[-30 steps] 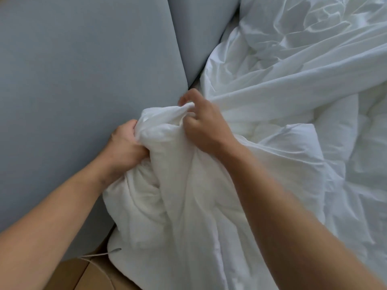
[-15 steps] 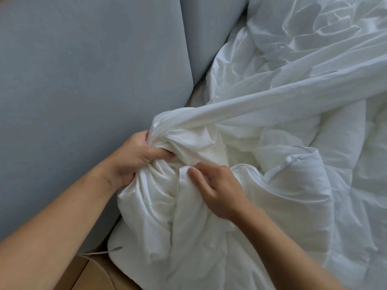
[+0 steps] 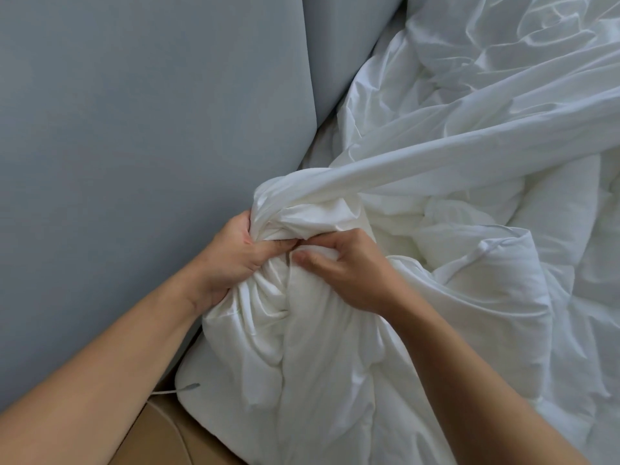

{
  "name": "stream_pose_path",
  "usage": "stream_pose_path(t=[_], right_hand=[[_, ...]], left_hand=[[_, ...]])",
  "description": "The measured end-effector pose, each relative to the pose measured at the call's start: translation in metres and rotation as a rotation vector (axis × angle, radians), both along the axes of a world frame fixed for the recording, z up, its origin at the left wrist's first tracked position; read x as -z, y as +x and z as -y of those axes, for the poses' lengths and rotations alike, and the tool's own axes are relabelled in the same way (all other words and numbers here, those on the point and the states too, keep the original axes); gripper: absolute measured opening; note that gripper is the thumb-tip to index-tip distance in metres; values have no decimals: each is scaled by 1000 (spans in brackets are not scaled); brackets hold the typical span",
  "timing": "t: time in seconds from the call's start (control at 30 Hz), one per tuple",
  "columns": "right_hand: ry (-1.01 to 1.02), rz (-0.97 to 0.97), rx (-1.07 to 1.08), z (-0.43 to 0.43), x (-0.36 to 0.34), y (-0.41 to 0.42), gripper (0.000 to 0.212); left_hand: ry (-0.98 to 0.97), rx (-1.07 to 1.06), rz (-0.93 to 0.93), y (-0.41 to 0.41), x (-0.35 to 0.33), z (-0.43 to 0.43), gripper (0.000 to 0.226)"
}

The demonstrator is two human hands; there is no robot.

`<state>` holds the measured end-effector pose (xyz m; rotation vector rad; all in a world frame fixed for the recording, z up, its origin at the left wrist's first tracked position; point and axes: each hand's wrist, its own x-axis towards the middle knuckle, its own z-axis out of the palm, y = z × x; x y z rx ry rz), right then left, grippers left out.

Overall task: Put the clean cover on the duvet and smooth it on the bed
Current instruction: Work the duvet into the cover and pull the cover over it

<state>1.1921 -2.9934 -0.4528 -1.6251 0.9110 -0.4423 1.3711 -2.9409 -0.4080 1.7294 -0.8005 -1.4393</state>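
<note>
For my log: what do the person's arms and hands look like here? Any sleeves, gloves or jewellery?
The left arm and right arm are bare up to the frame edge, no sleeve in view. The left hand and right hand are ungloved; no watch, bracelet or ring shows on the visible parts. The thumbnails look short and unpainted.

Cover (image 3: 453, 169): thin white cloth, creased, faint sheen. Duvet (image 3: 503, 280): puffy matt white cloth. Headboard (image 3: 151, 129): smooth matt grey-blue fabric.
</note>
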Motion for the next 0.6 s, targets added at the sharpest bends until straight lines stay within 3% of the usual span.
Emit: stream_pose_path(t=[0.2,0.37,0.6], right_hand=[[76,57,-33,14,2,-9,21],[151,29,-75,16,10,-9,40],[210,72,-37,16,18,-9,42]], left_hand=[[6,1,-133,1,5,4,43],[-32,-59,-115,-3,8,2,45],[-34,-9,-130,-2,7,-1,46]])
